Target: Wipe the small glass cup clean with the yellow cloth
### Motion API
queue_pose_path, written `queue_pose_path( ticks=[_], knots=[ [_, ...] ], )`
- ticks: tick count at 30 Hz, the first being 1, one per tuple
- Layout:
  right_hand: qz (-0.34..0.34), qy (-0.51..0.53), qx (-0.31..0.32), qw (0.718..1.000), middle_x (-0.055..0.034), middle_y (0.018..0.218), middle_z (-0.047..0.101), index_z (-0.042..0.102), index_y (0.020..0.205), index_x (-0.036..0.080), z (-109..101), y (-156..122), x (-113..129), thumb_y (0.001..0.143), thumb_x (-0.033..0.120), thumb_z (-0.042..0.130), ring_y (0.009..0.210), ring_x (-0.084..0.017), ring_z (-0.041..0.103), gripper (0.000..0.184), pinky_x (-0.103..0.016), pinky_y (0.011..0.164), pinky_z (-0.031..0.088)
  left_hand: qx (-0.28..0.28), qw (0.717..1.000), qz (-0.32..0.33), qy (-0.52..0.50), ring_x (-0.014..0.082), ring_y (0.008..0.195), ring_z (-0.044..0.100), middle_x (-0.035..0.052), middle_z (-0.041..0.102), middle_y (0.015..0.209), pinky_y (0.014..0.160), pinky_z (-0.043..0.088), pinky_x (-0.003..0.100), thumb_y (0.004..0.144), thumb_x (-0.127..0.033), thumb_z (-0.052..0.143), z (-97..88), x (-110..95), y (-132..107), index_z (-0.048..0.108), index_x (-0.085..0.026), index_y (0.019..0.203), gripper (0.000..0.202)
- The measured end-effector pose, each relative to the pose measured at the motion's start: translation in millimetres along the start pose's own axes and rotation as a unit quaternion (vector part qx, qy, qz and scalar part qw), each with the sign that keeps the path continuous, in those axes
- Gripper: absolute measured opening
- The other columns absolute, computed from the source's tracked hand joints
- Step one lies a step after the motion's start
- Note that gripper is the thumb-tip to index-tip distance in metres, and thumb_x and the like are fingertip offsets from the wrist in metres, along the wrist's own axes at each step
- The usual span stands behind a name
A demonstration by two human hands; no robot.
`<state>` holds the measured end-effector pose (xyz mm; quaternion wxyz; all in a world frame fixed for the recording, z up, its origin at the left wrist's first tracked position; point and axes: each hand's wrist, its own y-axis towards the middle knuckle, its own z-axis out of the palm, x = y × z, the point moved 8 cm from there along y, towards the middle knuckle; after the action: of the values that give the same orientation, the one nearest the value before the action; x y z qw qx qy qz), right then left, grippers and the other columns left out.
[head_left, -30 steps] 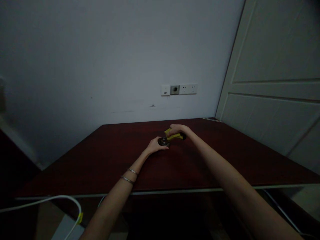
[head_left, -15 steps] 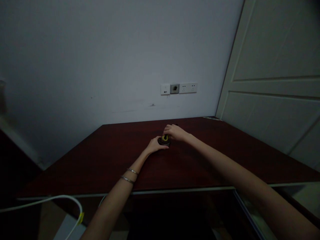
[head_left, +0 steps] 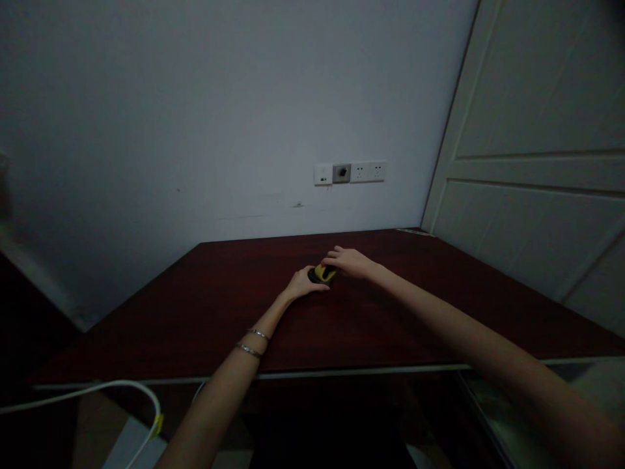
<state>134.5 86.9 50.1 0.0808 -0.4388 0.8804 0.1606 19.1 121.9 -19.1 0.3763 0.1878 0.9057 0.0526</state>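
Note:
On the dark red tabletop (head_left: 234,306), my left hand (head_left: 301,284) curves its thumb and fingers around a small dark, shiny round object (head_left: 312,276). My right hand (head_left: 347,260) is closed on a small yellow-and-black piece (head_left: 320,271), which tilts over the top of the dark object. Dim light and the fingers partly hide both things, so their exact kinds cannot be made out. Whether the yellow piece still touches the dark object is unclear. Two metal bangles (head_left: 250,350) circle my left wrist.
A pale wall (head_left: 254,130) with a row of sockets (head_left: 360,172) rises behind the table. A white panelled door (head_left: 532,117) stands at the right. Below the front edge at left, a white cable (head_left: 122,383) with a yellow tag curves.
My right hand has shifted slightly right and toward me. The yellow-and-black piece has tipped from facing me to a slant. My left hand stays around the dark object.

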Motion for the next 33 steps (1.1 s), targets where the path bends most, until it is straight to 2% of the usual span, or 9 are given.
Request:
queue_pose_path(
  ticks=[4, 8, 12, 15, 18, 20, 23, 28, 33],
  knots=[
    [-0.051, -0.058, -0.047, 0.996, -0.0101, 0.101, 0.054, 0.057, 0.105, 0.024, -8.1, 4.3, 12.9, 0.086, 0.023, 0.043, 0.095, -0.023, 0.04, 0.024, -0.04, 0.083, 0.03, 0.004, 1.0, -0.002, -0.004, 0.0238, 0.094, 0.058, 0.008, 0.063, 0.102, 0.083, 0.045, 0.032, 0.046, -0.055, 0.074, -0.4, -1.8, -1.1, 0.054, -0.016, 0.111, 0.079],
    [-0.04, -0.042, -0.042, 0.997, -0.0097, 0.104, 0.051, 0.059, 0.104, 0.025, -3.9, 5.2, 11.3, 0.081, 0.02, 0.05, 0.101, -0.025, 0.036, 0.025, -0.047, 0.088, 0.025, -0.001, 1.0, -0.004, -0.001, 0.0245, 0.095, 0.058, 0.0089, 0.063, 0.103, 0.083, 0.044, 0.032, 0.044, -0.056, 0.074, -1.1, -2.2, -1.4, 0.053, -0.015, 0.113, 0.083],
    [0.004, 0.047, 0.007, 0.999, -0.0104, 0.117, 0.043, 0.054, 0.114, 0.026, 10.8, 0.4, 1.7, 0.077, 0.017, 0.053, 0.101, -0.022, 0.043, 0.038, -0.036, 0.08, 0.037, 0.003, 1.0, -0.001, -0.007, 0.0241, 0.095, 0.058, 0.0086, 0.063, 0.103, 0.082, 0.045, 0.031, 0.045, -0.056, 0.074, 0.1, -0.1, -1.0, 0.053, -0.015, 0.113, 0.082],
    [0.031, 0.106, 0.036, 0.993, -0.0091, 0.128, 0.038, 0.046, 0.122, 0.029, 20.2, -4.9, -5.3, 0.073, 0.02, 0.056, 0.1, -0.021, 0.049, 0.052, -0.03, 0.076, 0.04, 0.004, 1.0, 0.004, -0.011, 0.0236, 0.095, 0.058, 0.0084, 0.063, 0.103, 0.081, 0.045, 0.031, 0.045, -0.055, 0.074, 0.0, 1.0, -1.1, 0.053, -0.016, 0.114, 0.082],
    [0.044, 0.133, 0.069, 0.988, -0.0069, 0.118, 0.05, 0.042, 0.125, 0.031, 27.0, -8.0, -9.5, 0.074, 0.024, 0.056, 0.096, -0.021, 0.054, 0.053, -0.029, 0.075, 0.041, 0.001, 1.0, 0.009, -0.008, 0.0238, 0.095, 0.058, 0.0081, 0.063, 0.103, 0.082, 0.045, 0.031, 0.045, -0.054, 0.074, -0.7, 0.6, -1.7, 0.055, -0.017, 0.111, 0.078],
    [0.041, 0.117, 0.084, 0.989, -0.006, 0.108, 0.057, 0.042, 0.125, 0.032, 27.7, -7.7, -10.1, 0.075, 0.023, 0.055, 0.093, -0.021, 0.055, 0.053, -0.029, 0.074, 0.04, 0.0, 1.0, 0.012, -0.01, 0.0238, 0.095, 0.058, 0.0081, 0.063, 0.103, 0.082, 0.045, 0.031, 0.046, -0.053, 0.074, -0.9, -0.2, -2.4, 0.055, -0.017, 0.11, 0.077],
    [0.022, 0.046, 0.074, 0.996, -0.0068, 0.101, 0.058, 0.045, 0.123, 0.035, 20.3, -2.4, -7.3, 0.076, 0.017, 0.053, 0.091, -0.021, 0.053, 0.051, -0.03, 0.074, 0.037, 0.0, 1.0, 0.011, -0.015, 0.0231, 0.094, 0.059, 0.0078, 0.063, 0.102, 0.082, 0.045, 0.03, 0.046, -0.053, 0.074, -0.9, -0.3, -3.0, 0.054, -0.016, 0.111, 0.078],
    [-0.031, -0.063, 0.007, 0.998, -0.011, 0.103, 0.053, 0.056, 0.112, 0.033, 0.6, 15.0, 6.2, 0.086, 0.021, 0.043, 0.094, -0.024, 0.046, 0.031, -0.035, 0.077, 0.031, 0.009, 1.0, 0.011, -0.025, 0.0225, 0.092, 0.059, 0.0065, 0.063, 0.101, 0.081, 0.045, 0.03, 0.046, -0.053, 0.074, -0.4, -0.7, -3.2, 0.055, -0.016, 0.11, 0.076],
    [-0.07, -0.096, -0.016, 0.993, -0.0099, 0.105, 0.052, 0.059, 0.106, 0.032, -3.0, 26.7, 14.8, 0.087, 0.025, 0.045, 0.095, -0.024, 0.042, 0.026, -0.034, 0.076, 0.027, 0.007, 1.0, 0.003, -0.012, 0.024, 0.092, 0.059, 0.0066, 0.064, 0.099, 0.08, 0.045, 0.031, 0.046, -0.052, 0.075, -1.9, -1.8, -3.5, 0.057, -0.016, 0.104, 0.071]
  ],
)
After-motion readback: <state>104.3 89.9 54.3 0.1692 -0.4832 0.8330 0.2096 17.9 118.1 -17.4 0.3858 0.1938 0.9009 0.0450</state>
